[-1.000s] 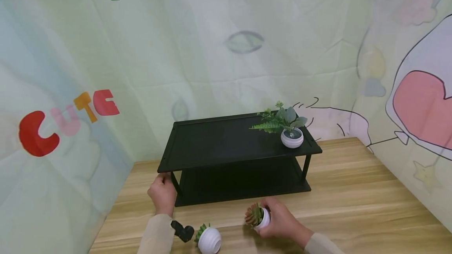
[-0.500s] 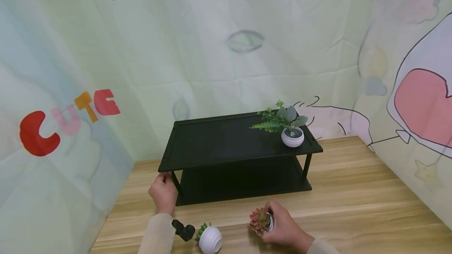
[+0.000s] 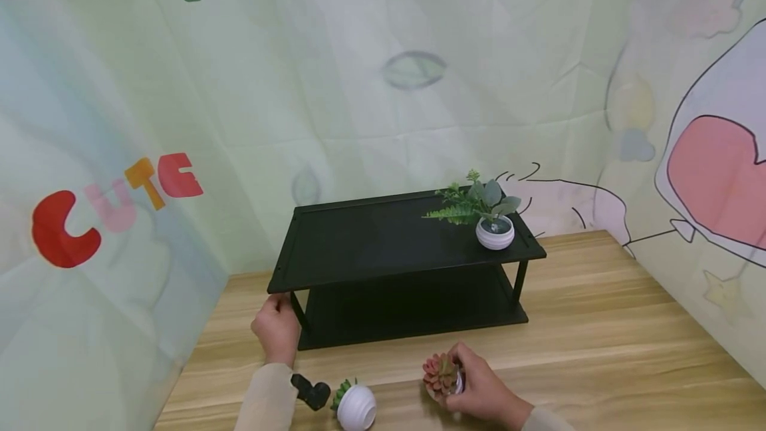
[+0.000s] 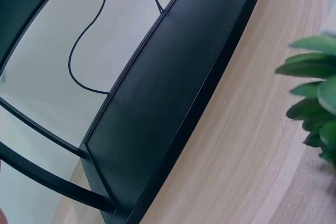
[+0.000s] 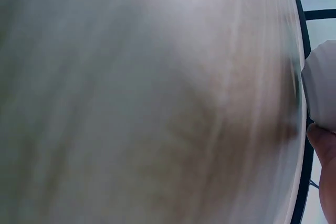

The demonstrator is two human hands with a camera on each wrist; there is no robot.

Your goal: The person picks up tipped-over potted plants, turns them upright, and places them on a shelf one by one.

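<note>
My right hand (image 3: 483,388) pinches the small white pot of a reddish succulent (image 3: 440,374), held low over the table in front of the shelf. Its rosette faces the head camera. In the right wrist view the white pot (image 5: 321,85) shows at the right edge, a fingertip against it. At the left end of a black two-tier shelf (image 3: 359,238), my left hand (image 3: 276,330) grips beneath the top board's front corner, fingertips partly hidden. A green succulent in a white pot (image 3: 356,408) lies on its side near my left forearm; its leaves (image 4: 315,95) enter the left wrist view.
A white bowl-shaped pot with fern and leafy sprigs (image 3: 495,234) stands on the shelf's top right. The wooden table (image 3: 598,324) runs up to printed cloth walls (image 3: 359,118). A black strap-like piece (image 3: 311,392) sits at my left wrist.
My right hand has turned the reddish succulent, so its rosette, first pointing left, now faces the head camera. The left hand and shelf stay put.
</note>
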